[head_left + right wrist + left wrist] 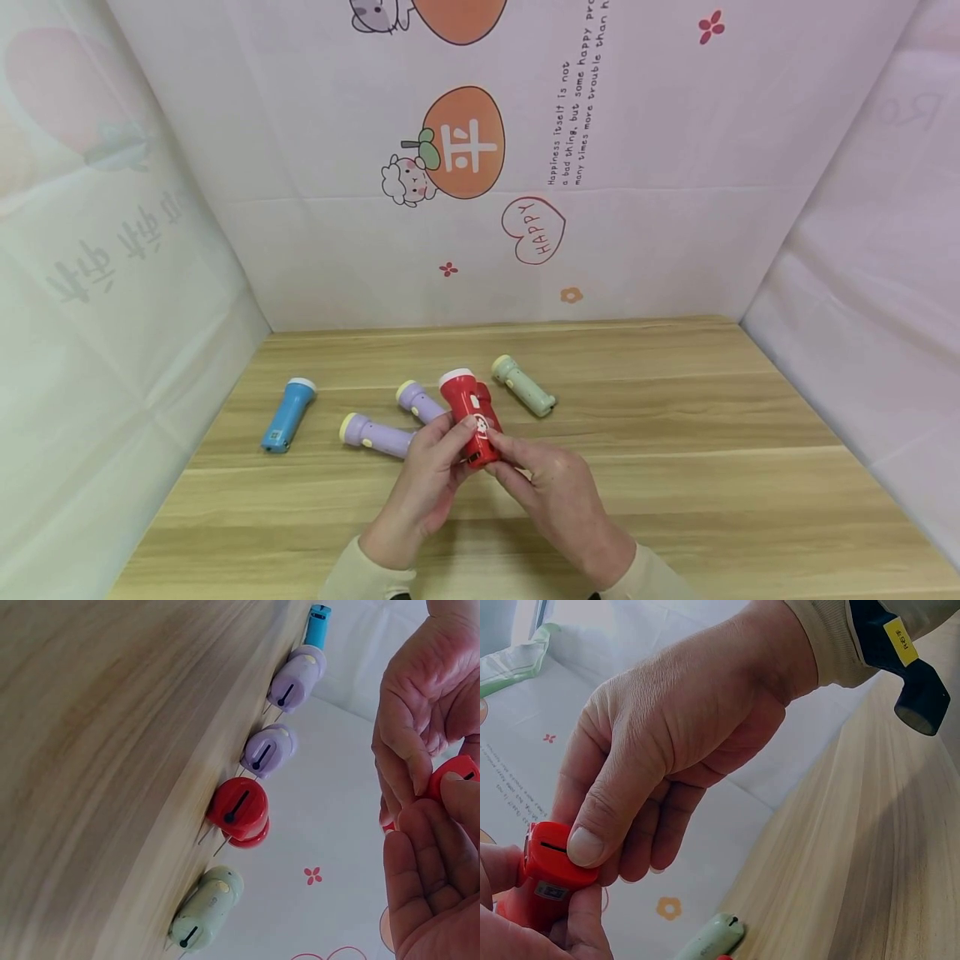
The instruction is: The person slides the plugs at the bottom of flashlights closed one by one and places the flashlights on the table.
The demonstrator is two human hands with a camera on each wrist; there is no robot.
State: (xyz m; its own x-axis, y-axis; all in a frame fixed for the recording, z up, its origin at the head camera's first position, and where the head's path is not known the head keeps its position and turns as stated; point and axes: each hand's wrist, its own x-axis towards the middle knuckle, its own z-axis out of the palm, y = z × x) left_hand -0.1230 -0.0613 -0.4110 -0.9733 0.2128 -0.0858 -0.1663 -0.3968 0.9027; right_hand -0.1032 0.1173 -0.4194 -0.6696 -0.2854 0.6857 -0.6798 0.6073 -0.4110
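A red flashlight [460,398] with a white rim is held above the table, its head pointing away from me. My left hand [427,475] grips its body from the left, thumb on top. From the right, my right hand [558,492] pinches its tail end between thumb and fingers. In the left wrist view, the flashlight's end [551,862] shows a dark slot and a small label. Just beyond it, mostly hidden in the head view, a second red flashlight [240,810] lies on the table.
Two purple flashlights [382,437] [422,403] lie left of the hands, partly covered by the left one. Farther left is a blue flashlight [288,415]; a pale green flashlight [525,387] lies behind the right hand. White printed cloth [337,250] walls the wooden table [712,467].
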